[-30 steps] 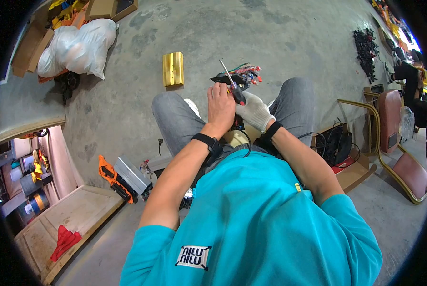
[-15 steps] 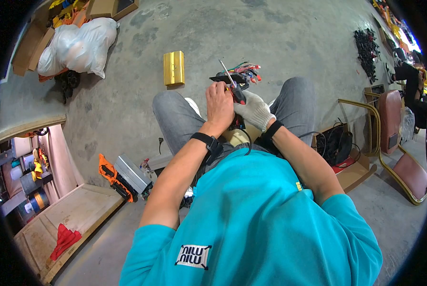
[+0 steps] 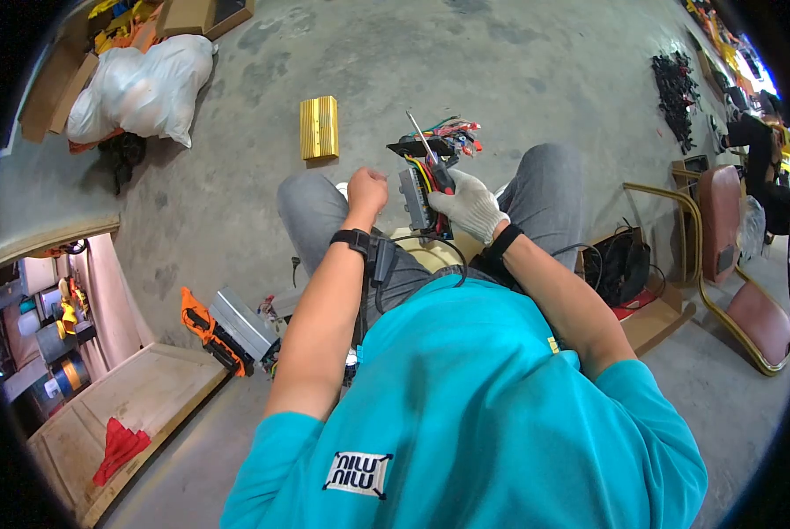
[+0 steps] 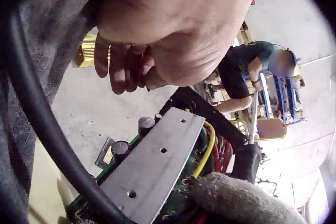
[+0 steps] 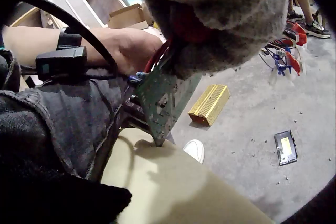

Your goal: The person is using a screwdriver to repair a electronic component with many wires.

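My gloved right hand (image 3: 470,208) holds a screwdriver (image 3: 444,179) with a red and black handle, its shaft pointing up and away. Against the same hand is a circuit board (image 5: 163,98), green underneath, bearing a grey metal bar (image 4: 157,155) with screw holes, capacitors, and red and yellow wires. The board stands above a cream-coloured surface (image 5: 152,176) between the legs. My bare left hand (image 3: 367,196) hovers left of the board, apart from it, fingers curled downward. By its thumb tip a tiny dark spot shows; I cannot tell whether it is held.
A gold finned case (image 3: 319,128) lies on the floor ahead. Beyond the board are a black panel (image 3: 410,147) and bundled coloured wires (image 3: 459,135). A black cable (image 4: 47,113) loops near the left wrist. Small bits and a flat black piece (image 5: 285,148) lie on the floor.
My left hand has left the board and moved to the left, uncovering the grey bar and wires. The right hand keeps its hold in nearly the same place.
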A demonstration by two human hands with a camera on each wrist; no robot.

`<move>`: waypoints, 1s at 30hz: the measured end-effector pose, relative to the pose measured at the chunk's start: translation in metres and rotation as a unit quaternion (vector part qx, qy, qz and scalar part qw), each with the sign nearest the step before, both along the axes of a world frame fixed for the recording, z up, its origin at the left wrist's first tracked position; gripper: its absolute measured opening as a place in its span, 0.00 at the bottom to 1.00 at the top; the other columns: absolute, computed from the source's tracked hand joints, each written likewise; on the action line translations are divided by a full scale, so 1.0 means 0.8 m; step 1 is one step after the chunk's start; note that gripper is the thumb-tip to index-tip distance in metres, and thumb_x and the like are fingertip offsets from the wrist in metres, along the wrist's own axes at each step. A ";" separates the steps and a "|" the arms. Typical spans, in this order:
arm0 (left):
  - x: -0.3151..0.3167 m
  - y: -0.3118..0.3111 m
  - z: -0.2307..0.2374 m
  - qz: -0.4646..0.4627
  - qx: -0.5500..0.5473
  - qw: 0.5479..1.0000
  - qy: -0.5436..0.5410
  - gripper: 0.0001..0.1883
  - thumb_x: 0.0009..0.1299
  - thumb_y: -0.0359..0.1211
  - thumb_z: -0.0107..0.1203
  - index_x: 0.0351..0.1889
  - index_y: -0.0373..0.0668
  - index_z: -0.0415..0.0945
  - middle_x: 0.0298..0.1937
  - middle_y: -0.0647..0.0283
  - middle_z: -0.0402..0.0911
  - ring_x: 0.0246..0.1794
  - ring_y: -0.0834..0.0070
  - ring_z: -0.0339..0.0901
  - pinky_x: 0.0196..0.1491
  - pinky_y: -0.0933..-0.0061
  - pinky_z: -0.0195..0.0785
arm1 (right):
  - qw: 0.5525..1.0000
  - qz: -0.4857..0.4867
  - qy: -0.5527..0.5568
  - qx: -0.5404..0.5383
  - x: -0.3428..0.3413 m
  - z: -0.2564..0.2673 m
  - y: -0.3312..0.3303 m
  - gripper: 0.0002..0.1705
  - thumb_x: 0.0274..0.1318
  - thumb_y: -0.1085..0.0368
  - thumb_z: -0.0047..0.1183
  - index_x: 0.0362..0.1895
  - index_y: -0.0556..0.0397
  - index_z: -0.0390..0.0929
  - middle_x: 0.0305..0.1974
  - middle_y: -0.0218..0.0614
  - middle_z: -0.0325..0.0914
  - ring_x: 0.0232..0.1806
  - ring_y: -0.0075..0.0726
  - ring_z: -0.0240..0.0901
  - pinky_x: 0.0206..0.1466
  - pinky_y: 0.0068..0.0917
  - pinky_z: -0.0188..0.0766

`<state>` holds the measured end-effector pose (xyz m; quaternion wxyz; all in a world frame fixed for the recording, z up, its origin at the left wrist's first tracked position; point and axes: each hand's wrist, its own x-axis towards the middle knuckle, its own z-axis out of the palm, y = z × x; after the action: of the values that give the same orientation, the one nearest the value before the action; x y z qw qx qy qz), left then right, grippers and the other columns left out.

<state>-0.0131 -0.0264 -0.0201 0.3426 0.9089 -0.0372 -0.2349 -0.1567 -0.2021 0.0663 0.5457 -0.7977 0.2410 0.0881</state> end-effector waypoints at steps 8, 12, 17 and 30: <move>0.009 0.000 -0.032 0.051 -0.026 0.997 0.056 0.14 0.70 0.39 0.60 0.39 0.36 0.86 0.38 0.43 0.88 0.41 0.49 0.86 0.47 0.55 0.76 | 1.000 0.000 0.022 -0.006 -0.001 -0.003 -0.003 0.25 0.56 0.55 0.61 0.50 0.63 0.80 0.31 0.39 0.81 0.34 0.31 0.77 0.42 0.33 0.74; 0.009 0.004 -0.043 0.067 -0.081 0.992 0.072 0.17 0.72 0.40 0.59 0.41 0.33 0.86 0.36 0.47 0.88 0.39 0.53 0.86 0.46 0.56 0.75 | 0.999 -0.016 0.044 0.009 0.001 -0.002 -0.003 0.25 0.56 0.54 0.61 0.50 0.63 0.80 0.32 0.38 0.82 0.35 0.31 0.78 0.43 0.33 0.75; -0.006 -0.009 -0.001 0.051 -0.157 0.939 0.301 0.24 0.79 0.52 0.55 0.45 0.39 0.84 0.40 0.59 0.87 0.40 0.67 0.83 0.46 0.61 0.75 | 0.999 -0.006 0.036 -0.017 0.000 -0.019 -0.005 0.26 0.57 0.55 0.63 0.52 0.63 0.80 0.36 0.39 0.84 0.37 0.30 0.79 0.45 0.32 0.76; -0.040 -0.026 0.071 0.058 -0.402 0.830 0.382 0.34 0.78 0.66 0.48 0.62 0.49 0.81 0.56 0.66 0.85 0.57 0.73 0.78 0.62 0.65 0.68 | 0.999 -0.012 -0.027 0.033 0.000 0.008 0.012 0.26 0.54 0.52 0.63 0.50 0.57 0.81 0.36 0.49 0.84 0.40 0.47 0.82 0.47 0.40 0.76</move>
<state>-0.0453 -0.0474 0.0365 0.6775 0.5291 0.0579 -0.5076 -0.1566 -0.1928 0.0727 0.5787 -0.7787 0.2327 0.0678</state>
